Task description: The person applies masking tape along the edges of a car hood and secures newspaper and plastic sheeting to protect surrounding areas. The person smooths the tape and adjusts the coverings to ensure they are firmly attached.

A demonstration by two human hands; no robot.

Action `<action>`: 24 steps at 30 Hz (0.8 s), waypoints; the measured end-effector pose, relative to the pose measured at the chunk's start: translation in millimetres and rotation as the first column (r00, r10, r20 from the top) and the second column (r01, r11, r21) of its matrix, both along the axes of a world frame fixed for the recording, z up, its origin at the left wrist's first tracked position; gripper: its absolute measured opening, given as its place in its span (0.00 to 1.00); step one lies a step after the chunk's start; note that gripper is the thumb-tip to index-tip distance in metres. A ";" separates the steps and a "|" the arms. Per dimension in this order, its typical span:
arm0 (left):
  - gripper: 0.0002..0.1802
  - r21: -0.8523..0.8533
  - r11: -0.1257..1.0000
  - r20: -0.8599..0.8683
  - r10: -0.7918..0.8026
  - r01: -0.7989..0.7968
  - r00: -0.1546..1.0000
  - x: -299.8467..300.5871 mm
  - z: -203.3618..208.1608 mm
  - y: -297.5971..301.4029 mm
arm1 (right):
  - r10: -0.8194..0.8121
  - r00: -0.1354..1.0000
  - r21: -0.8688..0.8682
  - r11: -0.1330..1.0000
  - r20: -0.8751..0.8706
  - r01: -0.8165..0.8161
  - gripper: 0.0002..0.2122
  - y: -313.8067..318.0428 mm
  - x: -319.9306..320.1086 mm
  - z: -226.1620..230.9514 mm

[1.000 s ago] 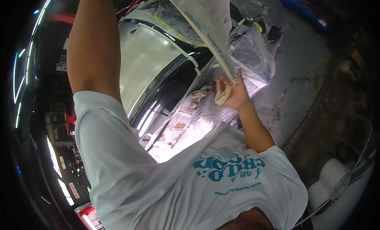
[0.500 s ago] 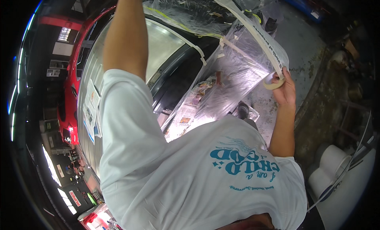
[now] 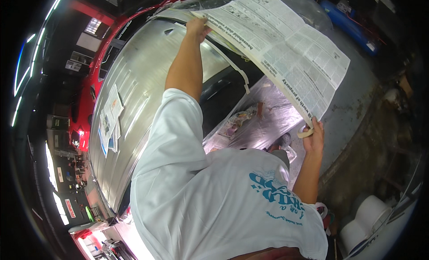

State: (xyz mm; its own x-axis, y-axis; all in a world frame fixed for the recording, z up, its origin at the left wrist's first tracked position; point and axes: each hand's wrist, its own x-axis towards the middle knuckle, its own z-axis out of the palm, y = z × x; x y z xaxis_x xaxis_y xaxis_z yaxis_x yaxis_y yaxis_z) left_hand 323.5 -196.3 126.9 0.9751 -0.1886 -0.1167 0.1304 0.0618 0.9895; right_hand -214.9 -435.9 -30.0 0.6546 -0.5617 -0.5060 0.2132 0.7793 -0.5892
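A large newspaper sheet (image 3: 297,45) is stretched between my two hands, over the front of a car. Pale masking tape (image 3: 286,91) runs along its near edge. My left hand (image 3: 198,28) pinches the sheet's far left corner, above the edge of the car's bare-metal roof (image 3: 147,76). At the near right corner, my right hand (image 3: 315,135) grips a roll of masking tape (image 3: 305,134) together with the sheet's edge. Another strip of tape (image 3: 241,72) follows the windshield edge, its end hanging loose. Most of the car's front is hidden behind the sheet.
Clear plastic sheeting (image 3: 279,105) drapes the car's side, with crumpled newspaper (image 3: 239,121) against it. Folded newspapers (image 3: 110,119) lie on the roof. A red car (image 3: 80,121) stands at the left, a blue cylindrical object (image 3: 346,23) at the far right.
The newspaper has swung from nearly edge-on to broad and flat in view. My left hand has come down into the picture from the top edge. My right hand sits lower with the tape roll.
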 end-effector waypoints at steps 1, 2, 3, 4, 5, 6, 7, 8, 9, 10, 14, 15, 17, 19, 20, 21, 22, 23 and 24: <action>0.15 0.002 1.000 0.016 -0.014 0.014 1.000 4.6 -10.6 2.5 | -0.002 1.000 -0.024 1.000 -0.020 0.002 0.06 1.9 0.3 -4.5; 0.14 0.032 0.999 0.045 -0.005 0.003 0.999 0.8 -5.9 8.7 | -0.003 1.000 -0.037 0.999 -0.024 0.002 0.05 6.9 5.1 -8.3; 0.13 0.058 0.998 0.065 -0.007 0.003 0.998 -3.5 -11.0 12.5 | -0.016 0.999 -0.052 0.999 -0.037 0.014 0.05 13.8 9.6 -15.6; 0.09 0.023 1.000 0.052 0.014 -0.015 0.999 -4.5 -18.0 17.5 | -0.006 0.998 -0.098 0.995 -0.060 0.000 0.05 19.1 12.0 -23.5; 0.06 0.103 0.994 0.058 0.025 -0.031 0.998 0.1 -25.9 25.3 | -0.011 0.993 -0.136 0.991 -0.118 -0.005 0.05 25.4 12.4 -30.3; 0.05 0.155 0.987 0.072 0.027 -0.038 0.997 10.2 -39.2 28.1 | -0.024 0.985 -0.184 0.983 -0.174 -0.008 0.06 27.5 16.1 -36.0; 0.04 0.134 0.991 0.040 0.015 -0.020 0.999 7.1 -43.3 22.4 | -0.048 0.973 -0.235 0.972 -0.226 -0.007 0.06 27.4 20.5 -41.9; 0.05 0.179 0.984 0.062 0.008 -0.019 0.998 23.9 -55.0 40.8 | -0.025 0.974 -0.238 0.971 -0.227 -0.031 0.07 34.9 25.6 -48.0; 0.06 0.201 0.980 0.068 -0.017 0.003 0.998 17.4 -58.2 32.2 | -0.029 0.970 -0.258 0.965 -0.243 -0.036 0.07 35.4 24.1 -54.6; 0.06 0.264 0.964 0.056 -0.006 -0.009 0.998 24.8 -63.6 35.5 | -0.023 0.967 -0.274 0.960 -0.255 -0.050 0.08 38.3 26.6 -58.0; 0.06 0.238 0.969 0.027 -0.073 0.065 0.997 50.0 -79.0 37.6 | -0.093 0.933 -0.273 0.962 -0.348 -0.006 0.10 55.9 36.9 -72.4; 0.07 0.228 0.968 0.006 -0.108 0.104 0.994 60.4 -82.9 38.9 | -0.097 0.928 -0.267 0.964 -0.359 -0.003 0.10 62.7 40.8 -74.3; 0.08 0.291 0.949 -0.015 -0.123 0.122 0.992 70.0 -89.9 40.8 | -0.111 0.914 -0.260 0.965 -0.391 0.006 0.09 76.3 49.4 -70.6; 0.08 0.240 0.962 -0.112 -0.104 0.129 0.988 72.1 -81.7 38.7 | -0.144 0.918 -0.170 0.982 -0.369 0.086 0.09 87.4 62.5 -58.8; 0.08 0.231 0.964 -0.102 -0.112 0.133 0.988 78.0 -73.3 36.4 | -0.149 0.918 -0.130 0.986 -0.368 0.108 0.09 94.7 69.9 -50.4; 0.08 0.219 0.967 -0.092 -0.110 0.128 0.990 77.5 -70.1 36.7 | -0.147 0.918 -0.094 0.988 -0.367 0.121 0.09 99.3 71.0 -47.6; 0.08 0.209 0.970 -0.080 -0.108 0.123 0.991 82.8 -69.9 39.6 | -0.107 0.930 -0.091 0.993 -0.353 0.080 0.07 103.5 71.8 -44.6; 0.08 0.208 0.969 -0.054 -0.121 0.130 0.991 96.9 -71.3 42.8 | -0.085 0.926 -0.112 0.993 -0.369 0.046 0.06 100.2 81.6 -44.8; 0.07 0.209 0.967 -0.032 -0.140 0.144 0.990 113.3 -75.0 45.6 | -0.068 0.919 -0.130 0.991 -0.388 0.019 0.05 99.6 87.8 -50.7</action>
